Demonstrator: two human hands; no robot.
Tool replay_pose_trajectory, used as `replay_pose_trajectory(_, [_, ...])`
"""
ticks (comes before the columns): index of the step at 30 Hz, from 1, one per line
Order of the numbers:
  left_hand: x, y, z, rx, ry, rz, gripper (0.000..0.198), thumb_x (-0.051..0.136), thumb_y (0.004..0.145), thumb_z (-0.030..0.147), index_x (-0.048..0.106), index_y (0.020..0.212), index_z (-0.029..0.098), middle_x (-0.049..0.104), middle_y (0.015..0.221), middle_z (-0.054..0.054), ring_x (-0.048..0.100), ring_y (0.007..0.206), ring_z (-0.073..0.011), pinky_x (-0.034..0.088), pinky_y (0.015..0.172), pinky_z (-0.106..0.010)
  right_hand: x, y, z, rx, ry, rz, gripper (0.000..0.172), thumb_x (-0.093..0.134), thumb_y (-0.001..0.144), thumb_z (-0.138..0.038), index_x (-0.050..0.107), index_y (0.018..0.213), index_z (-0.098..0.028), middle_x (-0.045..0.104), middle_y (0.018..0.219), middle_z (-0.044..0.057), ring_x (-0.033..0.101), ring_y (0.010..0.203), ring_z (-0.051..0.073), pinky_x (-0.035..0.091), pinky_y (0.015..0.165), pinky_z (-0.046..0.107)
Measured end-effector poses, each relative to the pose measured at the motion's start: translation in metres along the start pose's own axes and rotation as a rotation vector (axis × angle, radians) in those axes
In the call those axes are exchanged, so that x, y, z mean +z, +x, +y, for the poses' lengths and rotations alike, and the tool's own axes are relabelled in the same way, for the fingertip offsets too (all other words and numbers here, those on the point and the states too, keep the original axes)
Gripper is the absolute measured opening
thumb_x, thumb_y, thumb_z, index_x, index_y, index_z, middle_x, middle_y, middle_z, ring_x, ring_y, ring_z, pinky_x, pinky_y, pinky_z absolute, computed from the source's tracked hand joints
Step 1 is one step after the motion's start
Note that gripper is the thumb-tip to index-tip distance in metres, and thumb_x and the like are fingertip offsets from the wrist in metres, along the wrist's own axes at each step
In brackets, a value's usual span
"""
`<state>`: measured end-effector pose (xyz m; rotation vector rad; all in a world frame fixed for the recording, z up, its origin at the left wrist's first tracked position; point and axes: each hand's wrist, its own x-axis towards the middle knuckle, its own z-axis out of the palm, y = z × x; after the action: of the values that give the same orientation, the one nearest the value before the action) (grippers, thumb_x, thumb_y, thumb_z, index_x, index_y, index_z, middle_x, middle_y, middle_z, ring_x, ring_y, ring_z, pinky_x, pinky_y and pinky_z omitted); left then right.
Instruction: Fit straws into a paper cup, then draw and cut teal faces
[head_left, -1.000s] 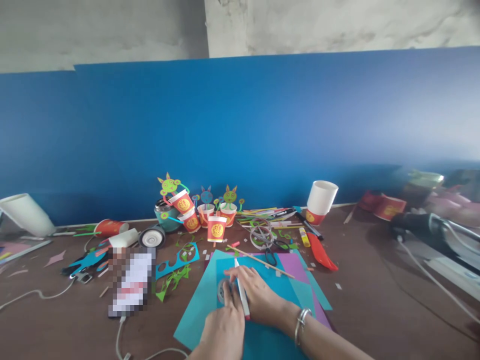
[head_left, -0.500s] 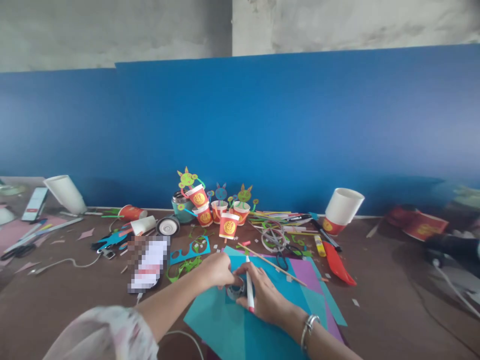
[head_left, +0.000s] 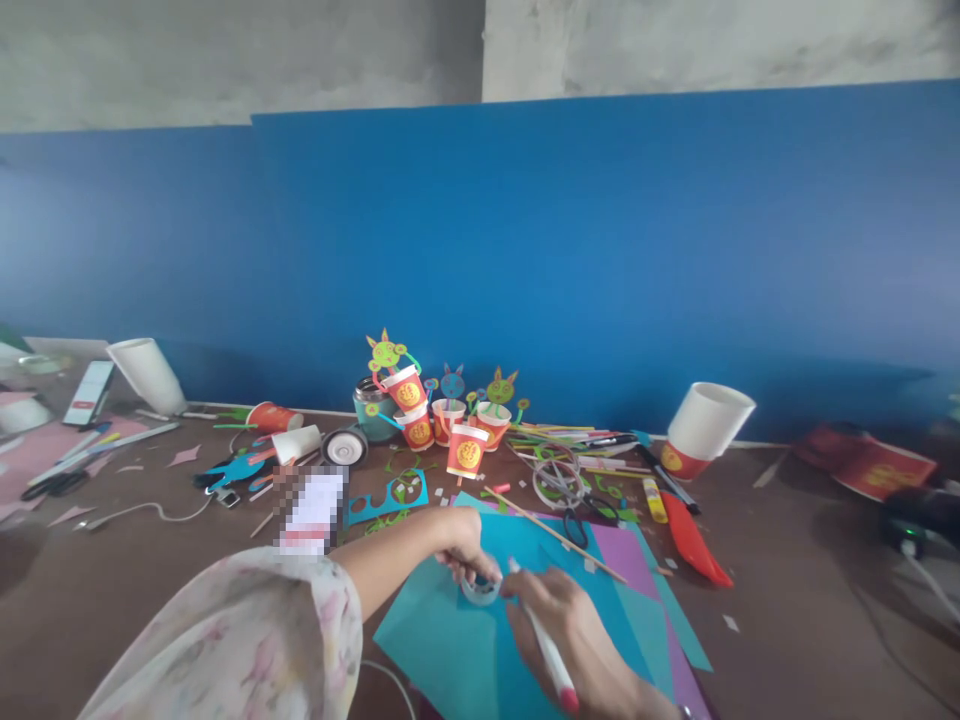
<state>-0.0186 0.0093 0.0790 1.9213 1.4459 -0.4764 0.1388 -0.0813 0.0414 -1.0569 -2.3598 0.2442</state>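
Note:
My left hand is closed, its fingers pressed on a roll of clear tape that lies on blue paper. Just right of the roll, my right hand grips a white marker with a red end. The marker slants, red end toward me and narrow end up near the tape. Its tip is too blurred to tell whether it is capped. Under the hands, blue, teal and purple sheets overlap. A thin wooden stick lies across them.
Behind the paper stand red paper cups with paper animal figures. Scissors, a glue stick and a red plastic piece lie to the right. A blurred phone, a round lid and paper scraps are to the left.
My right hand has drawn back from the tape roll toward the lower right, and the marker has tilted over. My left hand stays at the roll. The view has shifted slightly left.

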Motion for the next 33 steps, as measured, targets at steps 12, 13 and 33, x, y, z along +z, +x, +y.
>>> replay_pose_trajectory(12, [-0.004, 0.002, -0.002, -0.082, -0.117, -0.246, 0.052, 0.058, 0.079, 0.044, 0.050, 0.035, 0.016, 0.048, 0.035, 0.001, 0.037, 0.034, -0.0075, 0.032, 0.040, -0.020, 0.059, -0.004, -0.019, -0.319, -0.292, 0.327, 0.019, 0.040, 0.080, -0.007, 0.040, 0.071, -0.023, 0.048, 0.050, -0.002, 0.045, 0.043, 0.016, 0.021, 0.043, 0.028])
replay_pose_trajectory(13, [-0.004, 0.001, -0.002, -0.077, -0.119, -0.240, 0.052, 0.058, 0.079, 0.043, 0.050, 0.035, 0.016, 0.048, 0.035, 0.002, 0.037, 0.034, -0.0074, 0.032, 0.040, -0.020, 0.061, -0.003, -0.018, -0.314, -0.298, 0.352, 0.020, 0.039, 0.081, -0.007, 0.039, 0.070, -0.023, 0.047, 0.049, -0.002, 0.044, 0.042, 0.016, 0.020, 0.043, 0.028])
replay_pose_trajectory(33, [-0.003, 0.007, -0.005, -0.060, -0.138, -0.259, 0.051, 0.061, 0.076, 0.044, 0.053, 0.034, 0.017, 0.049, 0.034, 0.001, 0.039, 0.033, -0.0079, 0.034, 0.041, -0.021, 0.052, 0.002, -0.017, -0.313, -0.229, 0.251, 0.020, 0.036, 0.081, -0.005, 0.041, 0.074, -0.023, 0.053, 0.052, -0.001, 0.050, 0.043, 0.016, 0.027, 0.041, 0.027])
